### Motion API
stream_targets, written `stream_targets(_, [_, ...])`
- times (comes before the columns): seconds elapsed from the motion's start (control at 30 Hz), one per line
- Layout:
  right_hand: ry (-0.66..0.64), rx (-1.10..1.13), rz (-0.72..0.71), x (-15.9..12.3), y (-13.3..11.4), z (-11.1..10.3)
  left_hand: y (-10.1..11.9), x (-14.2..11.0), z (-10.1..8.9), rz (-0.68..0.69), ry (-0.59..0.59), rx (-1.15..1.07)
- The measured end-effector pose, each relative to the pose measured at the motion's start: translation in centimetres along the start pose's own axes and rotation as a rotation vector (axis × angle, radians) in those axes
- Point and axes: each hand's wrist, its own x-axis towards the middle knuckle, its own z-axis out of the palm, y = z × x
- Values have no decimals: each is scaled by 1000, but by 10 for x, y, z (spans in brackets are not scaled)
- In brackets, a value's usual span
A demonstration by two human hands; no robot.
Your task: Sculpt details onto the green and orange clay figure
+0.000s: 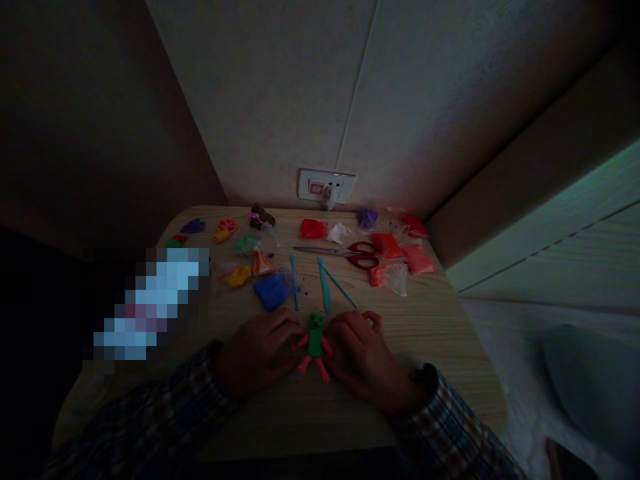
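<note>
A small clay figure point(315, 341) with a green body and orange-red arms and legs lies flat on the wooden table point(440, 333) near its front. My left hand point(257, 353) rests on the table against the figure's left side, fingers curled toward it. My right hand point(363, 357) lies against its right side, fingers bent and touching the figure near its head. Both wrists are in plaid sleeves. The room is dim.
Beyond the figure lie teal modelling sticks point(325, 287), a blue clay block point(271, 291), red-handled scissors point(350, 254), red and orange clay in plastic bags point(400, 260), and several small coloured clay pieces point(226, 229). A wall socket point(326, 185) sits behind. A blurred patch covers the table's left.
</note>
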Motion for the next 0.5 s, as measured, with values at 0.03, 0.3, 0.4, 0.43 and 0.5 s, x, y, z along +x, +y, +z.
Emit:
stream_targets(0.03, [0,1,-4,0,0,0,0,0,0,0,1,4])
stream_targets(0.3, [3,-1,-25,0,0,-1,-1,0,2,-11,3,-8])
stream_targets(0.4, [8,9,-12,0,0,-1,-2,-1,3,-6,1,-29])
stream_targets(0.43, [14,17,-10,0,0,-2,-2,-1,3,-4,6,-37])
stream_targets(0.5, [34,37,-10,1,-1,-2,-3,-1,3,-1,19,-51])
